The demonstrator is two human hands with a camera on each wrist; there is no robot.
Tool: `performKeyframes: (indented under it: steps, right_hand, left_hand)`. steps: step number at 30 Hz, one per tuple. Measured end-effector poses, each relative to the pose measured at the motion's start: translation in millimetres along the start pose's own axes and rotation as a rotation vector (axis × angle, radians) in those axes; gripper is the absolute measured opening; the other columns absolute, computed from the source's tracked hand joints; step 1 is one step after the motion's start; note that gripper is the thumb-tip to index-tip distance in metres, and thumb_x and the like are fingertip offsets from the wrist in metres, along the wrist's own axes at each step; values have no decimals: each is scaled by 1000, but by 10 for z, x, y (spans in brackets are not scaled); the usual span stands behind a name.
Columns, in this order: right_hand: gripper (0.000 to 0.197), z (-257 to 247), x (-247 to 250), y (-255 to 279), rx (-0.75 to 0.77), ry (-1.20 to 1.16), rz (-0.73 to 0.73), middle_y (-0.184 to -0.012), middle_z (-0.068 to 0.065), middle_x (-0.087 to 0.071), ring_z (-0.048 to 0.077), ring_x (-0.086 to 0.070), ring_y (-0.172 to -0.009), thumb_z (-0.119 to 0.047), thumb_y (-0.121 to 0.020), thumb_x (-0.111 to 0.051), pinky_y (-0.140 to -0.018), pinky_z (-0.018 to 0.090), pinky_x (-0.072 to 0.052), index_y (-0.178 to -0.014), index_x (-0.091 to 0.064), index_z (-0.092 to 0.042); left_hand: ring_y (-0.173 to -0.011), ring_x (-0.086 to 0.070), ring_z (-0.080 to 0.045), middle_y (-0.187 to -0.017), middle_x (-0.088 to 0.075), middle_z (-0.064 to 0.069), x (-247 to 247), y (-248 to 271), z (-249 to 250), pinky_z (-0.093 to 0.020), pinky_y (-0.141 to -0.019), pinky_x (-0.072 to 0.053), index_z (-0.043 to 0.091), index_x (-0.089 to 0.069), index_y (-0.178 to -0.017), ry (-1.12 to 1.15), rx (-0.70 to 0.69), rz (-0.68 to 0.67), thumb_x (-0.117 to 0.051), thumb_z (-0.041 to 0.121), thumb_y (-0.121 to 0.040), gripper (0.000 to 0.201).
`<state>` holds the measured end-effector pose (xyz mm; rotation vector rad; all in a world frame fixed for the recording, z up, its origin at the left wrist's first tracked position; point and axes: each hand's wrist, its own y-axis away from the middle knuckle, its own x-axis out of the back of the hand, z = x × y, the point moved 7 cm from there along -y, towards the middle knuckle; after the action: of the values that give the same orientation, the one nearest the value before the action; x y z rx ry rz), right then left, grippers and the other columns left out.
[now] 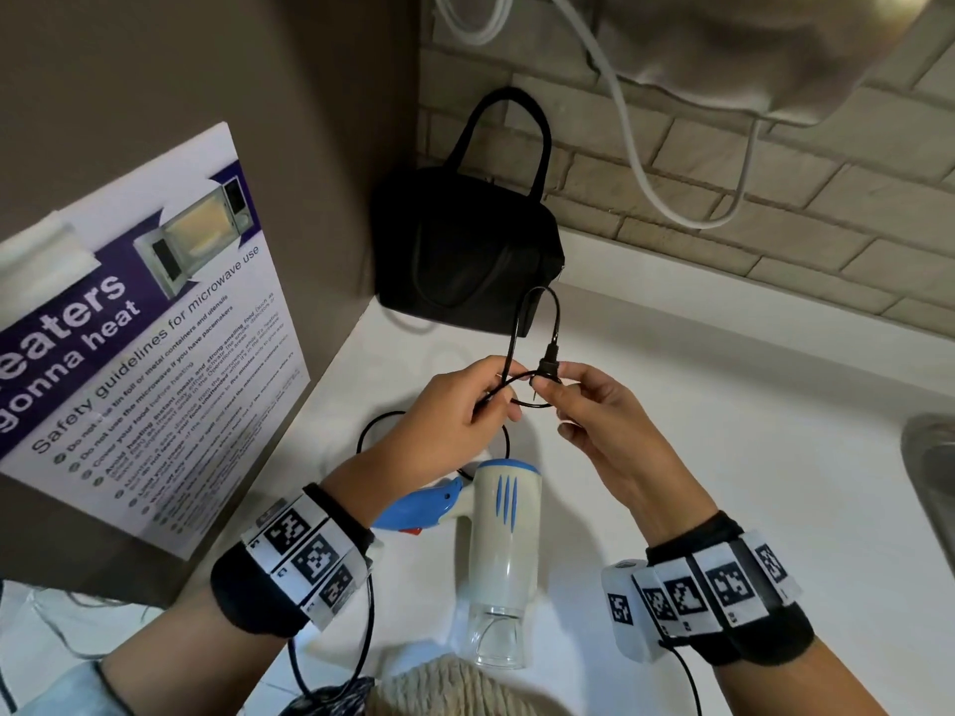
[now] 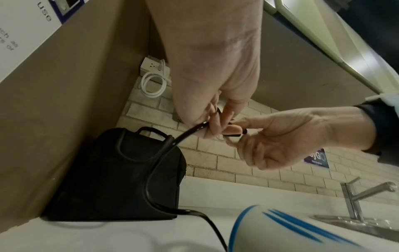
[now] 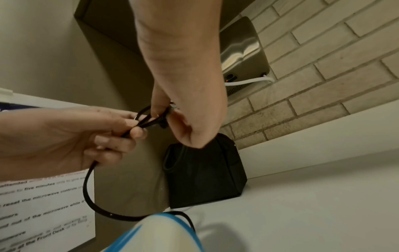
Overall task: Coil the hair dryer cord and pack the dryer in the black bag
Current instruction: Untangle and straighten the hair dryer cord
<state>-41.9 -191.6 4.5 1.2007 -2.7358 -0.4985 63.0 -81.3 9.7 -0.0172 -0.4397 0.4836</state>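
Both hands pinch cord (image 1: 532, 323) | white counter (image 1: 723, 431) | brick wall (image 1: 775, 198) | black bag (image 1: 465, 250) in corner

Left hand (image 1: 455, 416) and right hand (image 1: 594, 410) pinch the cord (image 1: 522, 323) above the dryer (image 1: 504, 550).

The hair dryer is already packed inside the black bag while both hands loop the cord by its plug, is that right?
Not quite. The hair dryer is not in the black bag; the head view shows it lying on the white counter in front of the bag. The rest holds: the left hand and right hand hold the cord looped by its plug.
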Motion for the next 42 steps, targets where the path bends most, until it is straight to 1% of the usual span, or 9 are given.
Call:
performKeyframes:
  steps: [6, 11, 15, 17, 28, 32, 35, 38, 42]
  right_hand:
    - [35, -60, -96, 9, 51, -122, -182, -93, 3, -69, 19, -67, -96, -6, -90, -60, -91, 34, -49, -117, -47, -25]
    - [24, -103, 149, -65, 43, -236, -119, -81, -3, -58, 12, -54, -76, -28, -88, -61, -75, 29, -46, -107, -68, -17]
    - [20, -160, 449, -97, 106, -319, -31, -73, -5, -52, 6, -47, -62, -31, -87, -58, -61, 20, -42, -94, -69, -16]
    - [19, -170, 625, -83, 122, -340, 15, -72, -6, -51, 5, -45, -59, -31, -87, -58, -56, 17, -41, -93, -68, -16]
    - [11, 19, 1248, 112, 182, 361, 289, -74, 2, -64, 4, -51, -60, -18, -88, -64, -61, 17, -41, -86, -75, -17]
    - [8, 142, 1320, 141, 166, 396, 355, -78, -2, -70, -5, -57, -58, -20, -84, -70, -66, 16, -44, -88, -76, -16]
    - [8, 193, 1443, 120, 162, 399, 416, -80, -1, -71, 5, -62, -71, -17, -85, -68, -73, 24, -45, -86, -76, -17]
    - [10, 281, 1401, 27, 60, 517, 311, -80, 5, -72, 18, -63, -75, -18, -86, -65, -75, 31, -46, -82, -74, -19]
    - [4, 333, 1075, -94, 22, 651, 97, -74, -1, -67, 9, -53, -58, -15, -84, -68, -63, 27, -44, -83, -70, -19]
  left_hand:
    - [-96, -67, -9, -99, -71, 5, -33, 7, -11, -37, -87, -55, 26, -52, -122, -54, -45, -22, -45, 15, -98, 27]
    - [-90, -68, -12, -92, -71, 8, 97, 0, -103, -34, -82, -54, 21, -56, -119, -59, -19, 23, -45, 18, -99, 23]
    - [-77, -63, -16, -81, -70, 10, 187, -21, -145, -24, -70, -49, 25, -61, -114, -4, 21, 50, -46, 18, -99, 22]
    - [-62, -50, -23, -77, -69, 11, 269, -39, -206, -32, -61, -44, 26, -64, -108, 28, 53, 92, -45, 18, -100, 23]
    - [-50, -39, -11, -68, -63, 14, 507, -140, -458, -24, -48, -36, 24, -66, -95, 160, 202, 288, -42, 22, -101, 25]
    - [-51, -41, -9, -71, -60, 10, 638, -184, -478, -21, -49, -37, 22, -66, -95, 187, 247, 398, -42, 24, -101, 25]
    - [-45, -39, -3, -71, -57, 9, 824, -186, -525, -17, -47, -36, 20, -64, -90, 265, 288, 509, -41, 23, -101, 26]
    - [-50, -39, -7, -71, -56, 9, 816, -221, -470, -19, -48, -35, 22, -63, -91, 246, 249, 456, -40, 25, -102, 25]
    - [-52, -35, -8, -70, -51, 6, 699, -293, -381, -18, -46, -32, 16, -62, -96, 299, 203, 371, -39, 23, -102, 25]
